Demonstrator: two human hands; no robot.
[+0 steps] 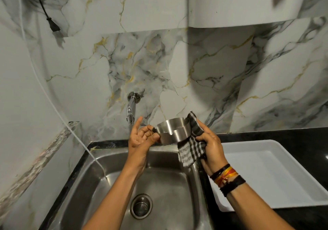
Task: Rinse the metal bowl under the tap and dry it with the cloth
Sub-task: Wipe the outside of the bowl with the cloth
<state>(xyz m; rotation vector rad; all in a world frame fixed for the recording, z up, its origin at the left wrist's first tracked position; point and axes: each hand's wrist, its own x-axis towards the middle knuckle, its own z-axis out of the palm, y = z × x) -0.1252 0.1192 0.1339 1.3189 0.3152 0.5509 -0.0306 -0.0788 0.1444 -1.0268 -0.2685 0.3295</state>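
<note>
Above the sink [99,176], just right of the tap [131,111]: metal bowl [173,132] tilted. Left hand [142,137] pinches its left rim, index finger extended. Right hand [211,146] clamped on checked cloth [192,151], pressing it against bowl's right side.

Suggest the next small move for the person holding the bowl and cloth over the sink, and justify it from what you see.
Probably sweep the checked cloth around the metal bowl's outer wall. The right hand presses the cloth on the bowl's right side only, the left hand pinches the opposite rim, and no water is visibly running from the tap.
</note>
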